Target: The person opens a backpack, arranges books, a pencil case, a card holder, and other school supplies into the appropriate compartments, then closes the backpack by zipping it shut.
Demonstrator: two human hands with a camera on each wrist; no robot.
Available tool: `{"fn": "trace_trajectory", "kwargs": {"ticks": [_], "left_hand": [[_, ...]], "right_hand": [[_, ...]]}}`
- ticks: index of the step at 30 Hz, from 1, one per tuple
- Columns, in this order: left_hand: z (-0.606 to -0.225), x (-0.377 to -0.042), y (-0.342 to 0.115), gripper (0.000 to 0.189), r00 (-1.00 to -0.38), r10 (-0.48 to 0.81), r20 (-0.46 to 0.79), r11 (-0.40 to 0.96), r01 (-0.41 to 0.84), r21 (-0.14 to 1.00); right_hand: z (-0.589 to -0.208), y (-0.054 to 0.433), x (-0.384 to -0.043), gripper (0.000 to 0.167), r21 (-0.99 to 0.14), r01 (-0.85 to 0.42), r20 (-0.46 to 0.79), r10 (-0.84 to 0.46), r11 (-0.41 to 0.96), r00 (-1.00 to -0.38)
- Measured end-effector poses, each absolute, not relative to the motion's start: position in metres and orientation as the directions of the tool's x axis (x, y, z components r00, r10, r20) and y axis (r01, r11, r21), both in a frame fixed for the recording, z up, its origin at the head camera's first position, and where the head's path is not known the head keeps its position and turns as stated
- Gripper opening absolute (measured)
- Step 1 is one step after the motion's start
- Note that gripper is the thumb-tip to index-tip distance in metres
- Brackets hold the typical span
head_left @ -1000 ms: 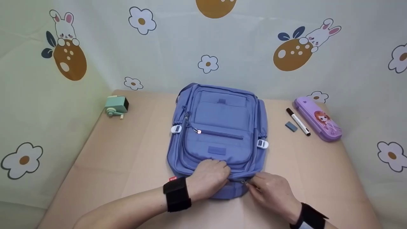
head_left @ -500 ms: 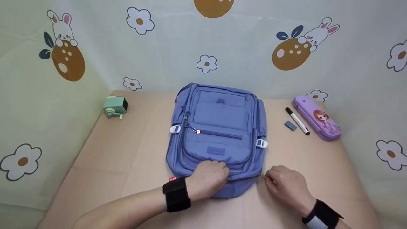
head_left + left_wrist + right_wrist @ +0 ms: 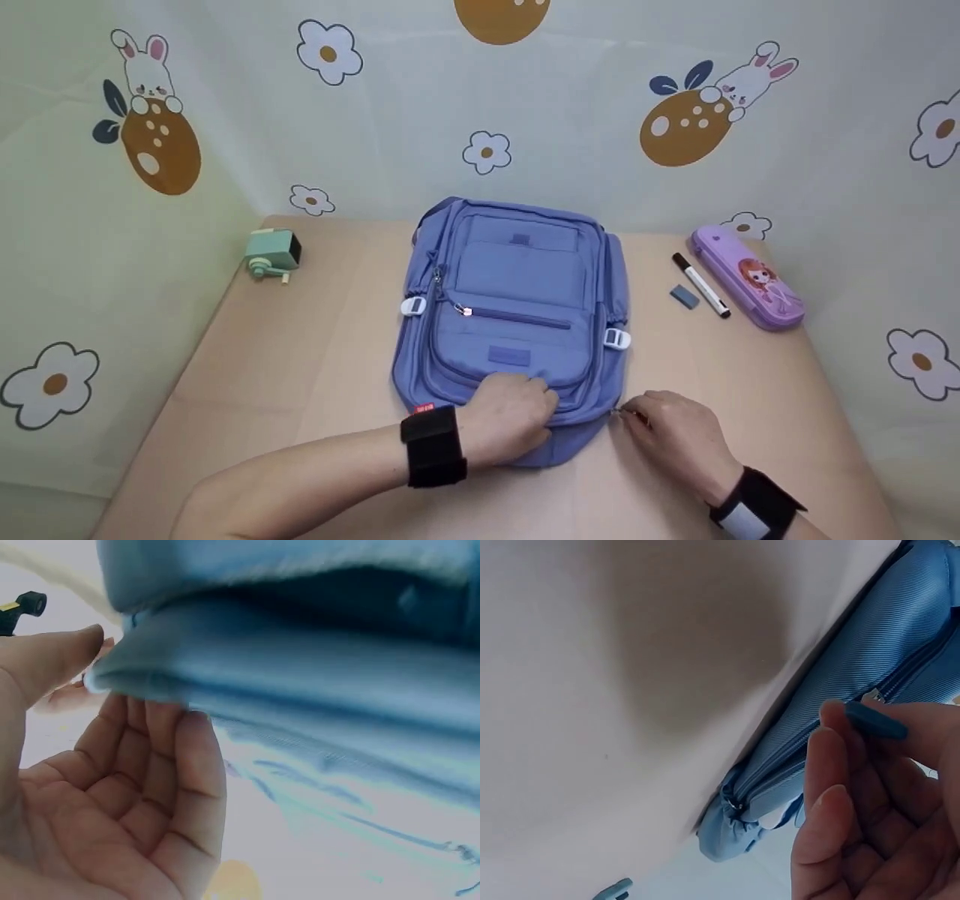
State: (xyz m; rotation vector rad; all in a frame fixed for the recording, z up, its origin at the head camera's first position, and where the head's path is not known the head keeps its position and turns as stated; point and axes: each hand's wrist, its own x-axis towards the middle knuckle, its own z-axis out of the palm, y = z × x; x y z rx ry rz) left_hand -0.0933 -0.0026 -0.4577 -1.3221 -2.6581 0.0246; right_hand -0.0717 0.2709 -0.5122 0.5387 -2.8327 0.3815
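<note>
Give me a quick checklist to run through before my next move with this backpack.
1. Right hand pinching the zipper pull: ok, held between thumb and finger.
2. Left hand gripping the lower edge of the backpack: ok.
3. Backpack lying front face up on the table: ok.
4. Marker, eraser and pencil case apart from the backpack: ok.
5. Backpack fully zipped: cannot tell, the left hand covers part of the lower edge.
</note>
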Motion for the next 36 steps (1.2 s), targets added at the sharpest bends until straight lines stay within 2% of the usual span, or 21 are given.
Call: {"fn": "trace_trajectory", "kwargs": {"ticks": [4,11,19,23,31,36], "left_hand": [[-0.447,-0.096,0.016,0.025,-0.583,0.808,0.090,0.589,0.800,-0.111],[-0.439,-0.098,0.055,0.019,-0.548,0.834,0.071,0.546,0.798,-0.255],[-0.455,-0.109,0.082,0.027,-0.603,0.797,-0.031,0.573,0.773,-0.273],[-0.464,-0.112,0.085,0.017,-0.597,0.802,-0.010,0.562,0.760,-0.326],[-0.469,-0.112,0.085,0.009,-0.591,0.807,0.010,0.558,0.757,-0.340],[-0.471,-0.112,0.082,0.010,-0.549,0.832,0.078,0.537,0.761,-0.363]], "right_hand": [[-0.515,0.270,-0.074,0.011,-0.206,-0.384,0.264,-0.327,0.900,-0.907],[-0.515,0.271,-0.073,0.012,-0.221,-0.385,0.284,-0.318,0.896,-0.904],[-0.512,0.271,-0.071,0.013,-0.257,-0.387,0.301,-0.307,0.886,-0.903],[-0.511,0.272,-0.072,0.013,-0.272,-0.394,0.309,-0.308,0.878,-0.900],[-0.512,0.280,-0.080,0.009,-0.261,-0.404,0.305,-0.322,0.877,-0.896],[-0.513,0.288,-0.087,0.010,-0.247,-0.390,0.323,-0.304,0.887,-0.896]]}}
